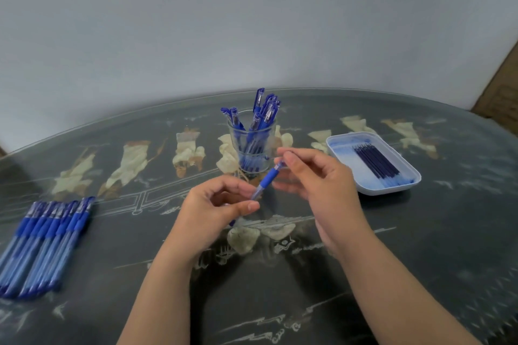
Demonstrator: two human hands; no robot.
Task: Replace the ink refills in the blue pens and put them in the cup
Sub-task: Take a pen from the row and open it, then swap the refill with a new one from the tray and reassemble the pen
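Pen (267, 178) is held between both hands, barrel pinched by the left hand (215, 210), tip end pinched by the right hand (316, 176). Probably the tip's being twisted. Next a steady twist is needed; cup (251, 145) sits just beyond the hands.

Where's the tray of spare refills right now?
Head view: the white tray sits on the table at the right, just beyond the right hand and right of the glass cup of pens.

Head-worn view, steeply down onto table (437, 235)
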